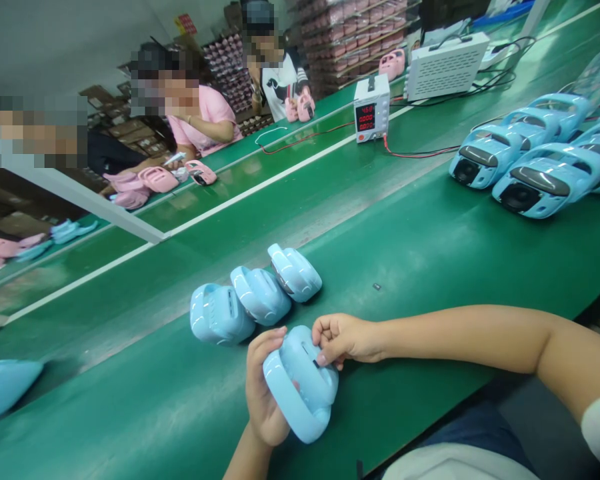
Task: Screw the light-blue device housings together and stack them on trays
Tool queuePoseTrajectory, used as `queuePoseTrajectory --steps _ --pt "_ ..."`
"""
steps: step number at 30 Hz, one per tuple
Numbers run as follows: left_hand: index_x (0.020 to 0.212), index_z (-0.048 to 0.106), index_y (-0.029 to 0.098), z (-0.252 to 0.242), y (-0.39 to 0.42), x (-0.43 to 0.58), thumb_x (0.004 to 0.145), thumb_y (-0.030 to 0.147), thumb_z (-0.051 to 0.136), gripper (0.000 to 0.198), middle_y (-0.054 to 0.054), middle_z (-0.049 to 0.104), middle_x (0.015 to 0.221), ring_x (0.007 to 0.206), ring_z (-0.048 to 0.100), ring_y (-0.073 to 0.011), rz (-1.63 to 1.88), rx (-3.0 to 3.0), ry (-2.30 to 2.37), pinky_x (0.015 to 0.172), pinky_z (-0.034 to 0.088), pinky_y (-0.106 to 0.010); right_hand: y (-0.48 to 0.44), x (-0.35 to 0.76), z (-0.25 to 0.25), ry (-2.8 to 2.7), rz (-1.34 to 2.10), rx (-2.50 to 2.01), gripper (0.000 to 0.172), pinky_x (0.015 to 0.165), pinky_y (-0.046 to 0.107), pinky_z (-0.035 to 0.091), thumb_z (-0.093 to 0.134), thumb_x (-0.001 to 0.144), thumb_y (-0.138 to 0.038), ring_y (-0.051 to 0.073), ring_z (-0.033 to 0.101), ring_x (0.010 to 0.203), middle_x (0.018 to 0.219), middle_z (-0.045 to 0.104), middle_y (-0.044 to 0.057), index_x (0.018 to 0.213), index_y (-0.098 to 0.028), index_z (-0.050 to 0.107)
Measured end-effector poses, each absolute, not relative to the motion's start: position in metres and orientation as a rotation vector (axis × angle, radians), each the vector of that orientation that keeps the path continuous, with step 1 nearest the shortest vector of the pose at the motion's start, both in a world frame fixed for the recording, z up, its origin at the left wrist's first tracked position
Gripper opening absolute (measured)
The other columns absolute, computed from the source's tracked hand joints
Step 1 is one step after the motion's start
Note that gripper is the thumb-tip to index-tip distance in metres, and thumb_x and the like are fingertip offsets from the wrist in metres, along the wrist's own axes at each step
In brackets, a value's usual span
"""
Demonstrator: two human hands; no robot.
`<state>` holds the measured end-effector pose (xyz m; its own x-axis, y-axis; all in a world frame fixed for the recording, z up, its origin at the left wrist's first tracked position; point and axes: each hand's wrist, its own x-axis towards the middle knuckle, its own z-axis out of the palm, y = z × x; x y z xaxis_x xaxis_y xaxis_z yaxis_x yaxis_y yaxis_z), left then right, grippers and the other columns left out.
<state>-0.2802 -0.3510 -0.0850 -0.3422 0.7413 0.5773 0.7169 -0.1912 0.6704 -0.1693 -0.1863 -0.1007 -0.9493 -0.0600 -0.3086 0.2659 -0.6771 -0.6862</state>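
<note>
Blue casing; glossy, rounded, loop-handled

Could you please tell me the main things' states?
Left hand: holding the blue casing
Right hand: thumb against the casing's slotted face
Blue casing: held, tilted
Power supply: on, red digits lit
Three blue casings: unheld, lined up
Blue speakers: standing, grouped
Small dark piece: loose on the table

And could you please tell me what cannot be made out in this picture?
In the head view:
Underside of the held blue casing: turned away.
Dark spot by the right hand: too small to identify.
Dark speck on the green table: too small to name.
Blue thing at left: cut off by the edge.
</note>
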Motion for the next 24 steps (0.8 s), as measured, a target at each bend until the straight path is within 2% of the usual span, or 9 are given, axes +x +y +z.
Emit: queuePoseTrajectory --steps 11,16,21,24 --pt "0.114 0.05 0.021 -0.081 -0.348 -0.271 0.074 0.021 0.058 0.04 -0.011 0.049 0.118 0.109 0.048 -0.0272 1.619 1.715 1.999 0.089 0.04 -0.042 -0.183 -0.17 -0.098 1.285 -2.615 0.326 0.048 0.034 0.014 0.04 0.086 0.041 -0.025 0.005 0.047 0.036 0.046 0.053 -0.01 0.07 -0.015 0.05" --pt "0.115 0.05 0.025 -0.08 -0.35 -0.271 0.076 0.022 0.057 0.04 -0.01 0.046 0.118 0.109 0.047 -0.0273 1.597 1.668 1.983 0.086 0.042 -0.041 -0.182 -0.17 -0.096 1.263 -2.585 0.324 0.046 0.036 0.016 0.041 0.085 0.042 -0.022 0.006 0.047 0.036 0.046 0.051 -0.01 0.069 -0.015 0.048" --pt "0.117 0.048 0.028 -0.081 -0.349 -0.27 0.076 0.022 0.056 0.042 -0.009 0.043 0.118 0.112 0.045 -0.0265 1.627 1.539 1.946 0.092 0.039 -0.043 -0.188 -0.17 -0.097 1.319 -2.613 0.363 0.038 0.039 0.018 0.039 0.079 0.052 -0.028 0.004 0.036 0.035 0.042 0.043 -0.01 0.066 -0.017 0.046" --pt "0.116 0.048 0.029 -0.081 -0.348 -0.269 0.076 0.019 0.056 0.043 -0.007 0.044 0.116 0.111 0.044 -0.0247 1.678 1.477 1.937 0.095 0.036 -0.042 -0.194 -0.166 -0.097 1.549 -2.608 0.41 0.034 0.041 0.02 0.037 0.072 0.061 -0.039 0.006 0.036 0.04 0.046 0.041 -0.008 0.066 -0.018 0.046"
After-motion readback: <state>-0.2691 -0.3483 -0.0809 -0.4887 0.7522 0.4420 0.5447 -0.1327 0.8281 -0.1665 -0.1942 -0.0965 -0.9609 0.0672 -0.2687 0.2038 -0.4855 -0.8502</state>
